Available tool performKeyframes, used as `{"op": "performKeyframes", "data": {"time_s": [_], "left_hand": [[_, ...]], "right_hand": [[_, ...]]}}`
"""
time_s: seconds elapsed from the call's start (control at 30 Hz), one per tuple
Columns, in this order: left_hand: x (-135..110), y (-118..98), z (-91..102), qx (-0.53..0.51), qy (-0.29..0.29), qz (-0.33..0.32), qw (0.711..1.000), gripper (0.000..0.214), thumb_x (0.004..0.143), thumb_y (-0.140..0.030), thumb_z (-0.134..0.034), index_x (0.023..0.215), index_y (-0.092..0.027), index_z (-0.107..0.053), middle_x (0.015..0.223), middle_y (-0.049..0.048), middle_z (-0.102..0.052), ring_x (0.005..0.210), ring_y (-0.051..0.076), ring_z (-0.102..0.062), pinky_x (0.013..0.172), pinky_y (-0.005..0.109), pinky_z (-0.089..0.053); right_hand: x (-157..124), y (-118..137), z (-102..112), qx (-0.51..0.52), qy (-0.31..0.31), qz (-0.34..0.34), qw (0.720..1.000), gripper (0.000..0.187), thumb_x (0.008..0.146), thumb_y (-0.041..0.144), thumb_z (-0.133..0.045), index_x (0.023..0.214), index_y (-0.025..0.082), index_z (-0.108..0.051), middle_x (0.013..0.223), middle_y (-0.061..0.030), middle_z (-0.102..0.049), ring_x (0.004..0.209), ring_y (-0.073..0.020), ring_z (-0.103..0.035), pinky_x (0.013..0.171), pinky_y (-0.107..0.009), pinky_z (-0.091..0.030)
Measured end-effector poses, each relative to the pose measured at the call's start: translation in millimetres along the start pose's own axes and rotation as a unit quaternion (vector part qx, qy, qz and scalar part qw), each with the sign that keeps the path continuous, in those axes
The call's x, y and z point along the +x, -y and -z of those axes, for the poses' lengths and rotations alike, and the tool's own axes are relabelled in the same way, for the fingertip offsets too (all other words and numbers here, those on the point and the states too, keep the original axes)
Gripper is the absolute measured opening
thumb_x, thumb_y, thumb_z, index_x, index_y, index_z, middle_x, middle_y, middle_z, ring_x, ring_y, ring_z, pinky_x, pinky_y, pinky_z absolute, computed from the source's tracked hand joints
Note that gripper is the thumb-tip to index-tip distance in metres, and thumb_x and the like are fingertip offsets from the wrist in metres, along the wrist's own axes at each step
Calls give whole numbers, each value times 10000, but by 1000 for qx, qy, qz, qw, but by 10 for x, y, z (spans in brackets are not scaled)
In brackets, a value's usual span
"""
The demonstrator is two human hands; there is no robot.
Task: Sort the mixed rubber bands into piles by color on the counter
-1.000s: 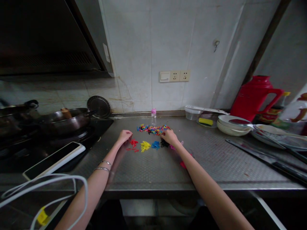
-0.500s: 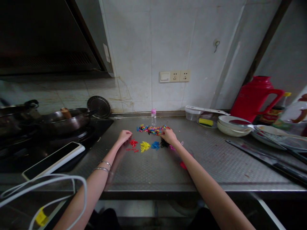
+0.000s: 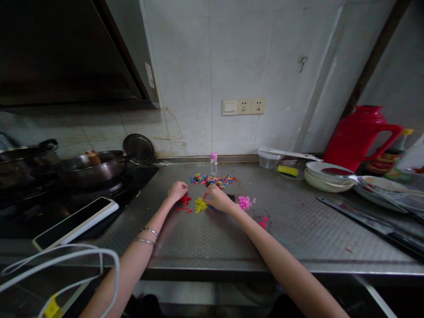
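Note:
My left hand (image 3: 178,191) is closed, fingertips together at the edge of the red pile of small rubber bands (image 3: 185,200); anything in it is hidden. My right hand (image 3: 218,198) hovers with pinched fingers by the yellow pile (image 3: 200,205), covering most of the blue pile; what it pinches is too small to make out. Behind the hands lies a long heap of mixed-colour bands (image 3: 218,180). To the right are a black pile (image 3: 232,197), a pink pile (image 3: 244,202) and a clear bag (image 3: 263,222) with deeper pink pieces.
A small pink-capped bottle (image 3: 213,164) stands behind the mixed heap. On the left are a pan (image 3: 92,170), a white device with a dark screen (image 3: 76,222) and white cable (image 3: 112,256). At right stand bowls (image 3: 327,182), a red thermos (image 3: 357,137) and a long black-handled knife (image 3: 357,216).
My right hand has moved left from the mixed heap to between the yellow and blue piles, uncovering the pink pile. My left hand has shifted slightly right, closer to the red pile.

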State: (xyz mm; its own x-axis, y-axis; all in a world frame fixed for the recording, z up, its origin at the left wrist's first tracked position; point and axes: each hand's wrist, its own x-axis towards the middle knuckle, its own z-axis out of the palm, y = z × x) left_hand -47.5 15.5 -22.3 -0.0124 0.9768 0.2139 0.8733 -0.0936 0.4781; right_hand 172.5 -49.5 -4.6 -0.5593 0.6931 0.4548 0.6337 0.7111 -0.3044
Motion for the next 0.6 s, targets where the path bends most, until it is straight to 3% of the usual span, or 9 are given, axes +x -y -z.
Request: {"op": "performKeyframes", "data": {"time_s": [0.23,0.6], "left_hand": [[108,-86,-19,-20,-32,5,999,252,688,-396,-571,757,-178,-676,799,80,-672,732,171,-604,610,216,-408],[312,-220,-94,73,-25,21,997,257,693,-407,-562,796,-207,-685,882,89,-663,804,204,-588,657,251,-411]], "right_hand": [[-17,0,35,7,-23,-7,1000,203,777,255,-502,888,150,-636,888,-76,-597,899,-158,-521,811,-247,-371],[-55,-177,205,-61,-38,-53,996,195,778,192,-477,904,166,-625,914,-68,-590,897,-153,-508,830,-254,-352]]}}
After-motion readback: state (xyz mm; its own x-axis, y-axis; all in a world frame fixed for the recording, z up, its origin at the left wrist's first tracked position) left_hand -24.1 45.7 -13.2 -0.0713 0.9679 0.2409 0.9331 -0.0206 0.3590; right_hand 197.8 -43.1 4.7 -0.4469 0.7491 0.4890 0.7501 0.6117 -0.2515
